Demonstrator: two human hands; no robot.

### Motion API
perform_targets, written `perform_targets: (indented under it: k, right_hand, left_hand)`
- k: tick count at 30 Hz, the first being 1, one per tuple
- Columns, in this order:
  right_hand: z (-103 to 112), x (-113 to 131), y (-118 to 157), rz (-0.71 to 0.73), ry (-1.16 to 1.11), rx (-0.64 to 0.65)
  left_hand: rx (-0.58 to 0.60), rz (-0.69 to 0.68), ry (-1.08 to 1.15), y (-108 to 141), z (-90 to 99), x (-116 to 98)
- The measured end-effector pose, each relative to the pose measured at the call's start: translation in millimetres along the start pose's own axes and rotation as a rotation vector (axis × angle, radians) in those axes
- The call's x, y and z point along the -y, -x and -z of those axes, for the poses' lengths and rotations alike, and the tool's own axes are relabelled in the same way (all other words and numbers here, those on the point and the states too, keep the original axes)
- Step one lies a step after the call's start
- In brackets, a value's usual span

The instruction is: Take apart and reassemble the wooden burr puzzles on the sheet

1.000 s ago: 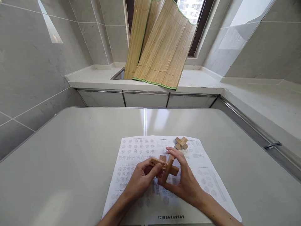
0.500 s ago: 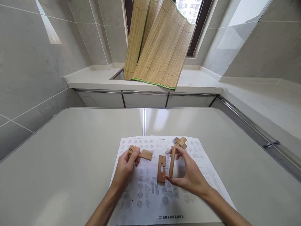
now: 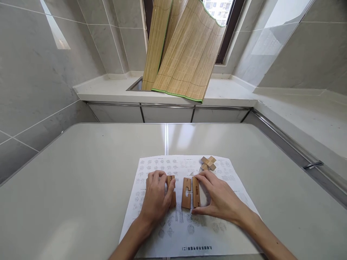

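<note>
My left hand [image 3: 157, 193] is closed on a notched wooden piece [image 3: 173, 199], which stands lengthwise at the left on the printed sheet [image 3: 151, 242]. Between my hands lies a flat wooden piece [image 3: 184, 199] with a hooked cutout in its right side. Just right of it, my right hand [image 3: 214, 195] grips a narrow wooden bar [image 3: 196, 192] by its far and near ends, thumb at the near end. Part of the left piece is hidden under my left fingers.
An assembled wooden cross puzzle [image 3: 208, 163] sits at the sheet's far right. The pale table [image 3: 81, 180] has a seam down its middle. Beyond it are a white ledge [image 3: 108, 90] and a bamboo mat [image 3: 187, 57] by the window.
My left hand has turned its piece from crosswise to lengthwise and brought it right, palm now downward. The bar in my right hand has shifted slightly left and rolled, showing a marked face.
</note>
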State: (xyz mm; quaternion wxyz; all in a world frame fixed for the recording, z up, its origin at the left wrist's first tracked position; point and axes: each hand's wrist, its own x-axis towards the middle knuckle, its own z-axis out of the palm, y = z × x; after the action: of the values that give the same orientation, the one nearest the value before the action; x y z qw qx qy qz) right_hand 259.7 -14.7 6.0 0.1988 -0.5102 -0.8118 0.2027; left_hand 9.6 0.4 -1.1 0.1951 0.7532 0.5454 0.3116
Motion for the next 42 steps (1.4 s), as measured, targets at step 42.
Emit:
perform_targets:
  k: [42]
  right_hand:
    - [-15, 4, -8, -0.182, -0.809, -0.024]
  left_hand:
    - [-0.105, -0.104, -0.243, -36, 38.8, 73]
